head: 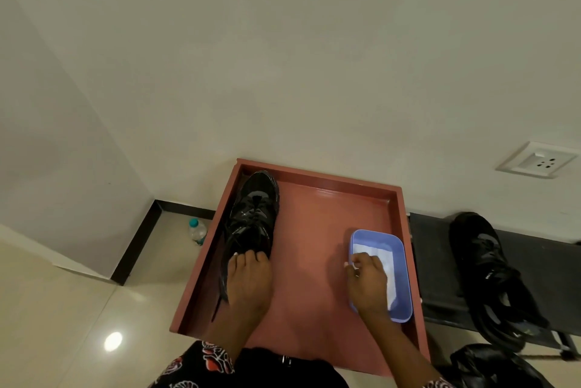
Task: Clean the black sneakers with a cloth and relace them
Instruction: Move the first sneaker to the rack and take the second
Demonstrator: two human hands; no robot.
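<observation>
The sneaker [251, 224] lies along the left side of the tray [314, 214], toe far, laces loose. It looks light with a glossy upper, likely slippery when wet — best held around the heel and collar. The left hand [248, 280] rests over its near end, fingers curled on the collar. At the right, the cloth [382, 257] sits in the tub [401, 277]; it looks soft and limp — probably damp. The right hand [367, 277] pinches its near-left edge. A second sneaker [481, 246] sits off to the right.
</observation>
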